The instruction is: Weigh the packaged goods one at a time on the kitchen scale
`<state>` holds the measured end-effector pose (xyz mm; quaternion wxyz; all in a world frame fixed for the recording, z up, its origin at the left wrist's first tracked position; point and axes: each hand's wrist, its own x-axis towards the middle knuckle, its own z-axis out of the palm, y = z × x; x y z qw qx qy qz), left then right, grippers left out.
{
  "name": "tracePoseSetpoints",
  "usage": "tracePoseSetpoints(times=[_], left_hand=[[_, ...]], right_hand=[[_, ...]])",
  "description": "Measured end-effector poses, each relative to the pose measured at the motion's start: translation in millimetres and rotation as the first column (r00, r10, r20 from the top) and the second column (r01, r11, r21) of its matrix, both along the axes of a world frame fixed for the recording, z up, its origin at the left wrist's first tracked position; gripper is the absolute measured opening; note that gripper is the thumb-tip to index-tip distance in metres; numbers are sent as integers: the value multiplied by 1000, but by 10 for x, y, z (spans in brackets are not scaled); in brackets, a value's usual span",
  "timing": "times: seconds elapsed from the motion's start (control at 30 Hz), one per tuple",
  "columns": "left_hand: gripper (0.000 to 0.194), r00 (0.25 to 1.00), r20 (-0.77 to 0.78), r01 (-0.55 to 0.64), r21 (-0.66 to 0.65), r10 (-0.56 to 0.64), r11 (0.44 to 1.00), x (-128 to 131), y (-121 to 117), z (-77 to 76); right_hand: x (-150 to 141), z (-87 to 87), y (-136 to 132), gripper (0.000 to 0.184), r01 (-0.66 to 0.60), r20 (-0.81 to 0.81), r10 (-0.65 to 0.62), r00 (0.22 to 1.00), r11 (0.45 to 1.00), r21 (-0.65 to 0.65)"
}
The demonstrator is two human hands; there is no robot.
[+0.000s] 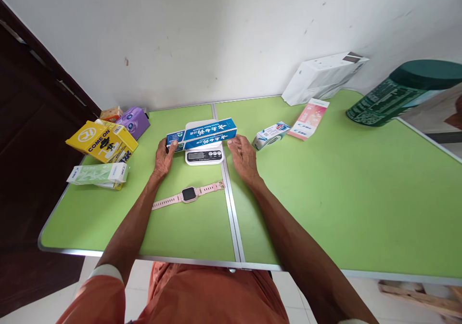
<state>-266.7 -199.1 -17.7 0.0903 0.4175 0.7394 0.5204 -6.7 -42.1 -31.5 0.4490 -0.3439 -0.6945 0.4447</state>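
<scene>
A long blue and white toothpaste box [202, 134] lies across a small white kitchen scale [204, 156] at the middle of the green table [325, 194]. My left hand [164, 158] holds the box's left end, thumb on top. My right hand [243, 155] rests at the box's right end, its fingers loosely curled and touching it. A pink smartwatch [188, 194] lies flat on the table between my forearms, in front of the scale.
At the left stand a yellow box [101, 142], a purple pack [134, 121] and a pale green box [98, 174]. Right of the scale lie a small white-blue box [270, 135] and a pink box [308, 118]. A white carton [321, 77] and green canister [400, 93] sit behind.
</scene>
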Motion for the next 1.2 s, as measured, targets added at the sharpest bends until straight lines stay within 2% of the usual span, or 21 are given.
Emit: tracePoseSetpoints(times=[0.27,1.2], left_hand=[[91,1000,3,-3,-3,3,1000,19,-5,28],[87,1000,3,0,-11,0,1000,14,-11,25]], right_hand=[[-7,-20,12,78,2,2,-2,1000,1000,5],[-23,-110,51,66,5,-17,-5,1000,1000,3]])
